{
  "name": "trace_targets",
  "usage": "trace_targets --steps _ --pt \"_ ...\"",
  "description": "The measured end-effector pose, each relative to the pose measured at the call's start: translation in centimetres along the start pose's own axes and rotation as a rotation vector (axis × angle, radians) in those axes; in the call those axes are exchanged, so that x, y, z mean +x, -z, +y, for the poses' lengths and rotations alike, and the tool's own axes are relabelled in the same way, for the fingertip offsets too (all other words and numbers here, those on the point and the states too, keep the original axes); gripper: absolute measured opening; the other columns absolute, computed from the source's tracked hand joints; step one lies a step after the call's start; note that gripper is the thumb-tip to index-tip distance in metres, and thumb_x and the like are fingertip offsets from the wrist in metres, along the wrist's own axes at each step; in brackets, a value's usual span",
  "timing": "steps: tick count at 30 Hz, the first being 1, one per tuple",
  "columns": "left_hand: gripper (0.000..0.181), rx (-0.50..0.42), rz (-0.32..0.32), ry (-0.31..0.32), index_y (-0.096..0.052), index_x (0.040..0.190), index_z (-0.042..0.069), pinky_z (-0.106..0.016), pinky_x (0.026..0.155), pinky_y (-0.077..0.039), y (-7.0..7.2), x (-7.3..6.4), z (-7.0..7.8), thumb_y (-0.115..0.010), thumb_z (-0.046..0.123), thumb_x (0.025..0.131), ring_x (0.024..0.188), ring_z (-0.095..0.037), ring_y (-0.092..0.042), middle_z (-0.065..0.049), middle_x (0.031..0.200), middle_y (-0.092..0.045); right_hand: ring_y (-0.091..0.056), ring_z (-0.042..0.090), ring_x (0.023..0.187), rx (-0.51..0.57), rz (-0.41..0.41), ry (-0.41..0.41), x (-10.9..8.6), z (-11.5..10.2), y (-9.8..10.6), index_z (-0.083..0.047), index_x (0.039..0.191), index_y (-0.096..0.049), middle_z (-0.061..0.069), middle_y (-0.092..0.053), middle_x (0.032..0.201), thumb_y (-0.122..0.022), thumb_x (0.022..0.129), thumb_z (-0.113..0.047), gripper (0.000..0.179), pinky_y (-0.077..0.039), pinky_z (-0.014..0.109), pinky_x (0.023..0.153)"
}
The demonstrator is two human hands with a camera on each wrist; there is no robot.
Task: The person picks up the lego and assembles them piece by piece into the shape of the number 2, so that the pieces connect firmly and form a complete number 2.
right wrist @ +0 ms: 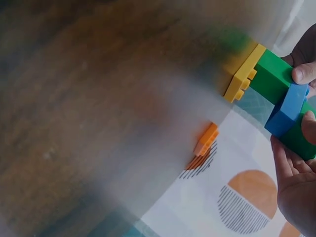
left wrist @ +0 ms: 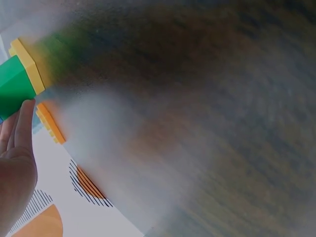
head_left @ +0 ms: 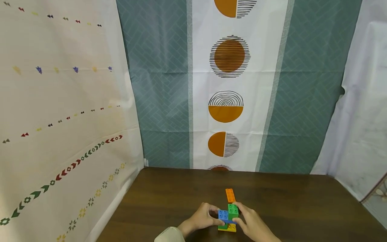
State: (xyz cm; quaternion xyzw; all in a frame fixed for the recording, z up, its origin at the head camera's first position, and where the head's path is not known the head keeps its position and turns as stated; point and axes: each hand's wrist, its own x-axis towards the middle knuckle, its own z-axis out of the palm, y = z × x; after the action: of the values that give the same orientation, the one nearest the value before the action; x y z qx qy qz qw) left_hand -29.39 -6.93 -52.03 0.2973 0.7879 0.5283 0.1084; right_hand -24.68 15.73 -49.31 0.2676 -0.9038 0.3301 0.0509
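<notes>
A small stack of toy building bricks stands on the table in front of me. At the bottom is a yellow brick; a lower green brick sits on its left part. Across that lies a blue brick, overhanging to the right, and an upper green brick is on its right end. My left hand grips the stack's left side around the blue and lower green bricks, thumb in front. From the right, my right hand pinches the upper green brick between thumb and fingers.
An orange brick lies flat on the brown table, just beyond the stack. Patterned cloths hang behind the table and along its left side; a pale cloth hangs at right.
</notes>
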Motion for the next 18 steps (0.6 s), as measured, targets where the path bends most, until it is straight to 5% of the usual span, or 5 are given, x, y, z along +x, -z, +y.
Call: trace_targets --steps 6,18 --pt "0.023 0.023 -0.005 -0.029 -0.076 0.095 0.002 -0.015 0.069 -0.051 0.02 0.06 -0.20 -0.080 0.017 0.078 0.071 0.006 -0.062 -0.007 0.086 -0.077 -0.067 0.026 0.093 0.015 -0.001 -0.021 -0.10 0.05 -0.09 0.002 0.128 -0.049 0.017 -0.066 0.117 -0.065 0.092 -0.023 0.046 -0.058 0.034 0.075" --pt "0.024 0.002 0.032 -0.014 -0.077 0.096 0.002 -0.016 0.070 -0.052 -0.08 -0.17 -0.21 -0.081 0.017 0.078 0.073 0.005 -0.062 -0.008 0.087 -0.077 -0.064 0.012 0.092 0.045 0.065 0.018 -0.15 0.40 -0.51 0.004 0.130 -0.049 0.012 -0.067 0.116 -0.064 0.093 -0.024 0.048 -0.057 0.030 0.075"
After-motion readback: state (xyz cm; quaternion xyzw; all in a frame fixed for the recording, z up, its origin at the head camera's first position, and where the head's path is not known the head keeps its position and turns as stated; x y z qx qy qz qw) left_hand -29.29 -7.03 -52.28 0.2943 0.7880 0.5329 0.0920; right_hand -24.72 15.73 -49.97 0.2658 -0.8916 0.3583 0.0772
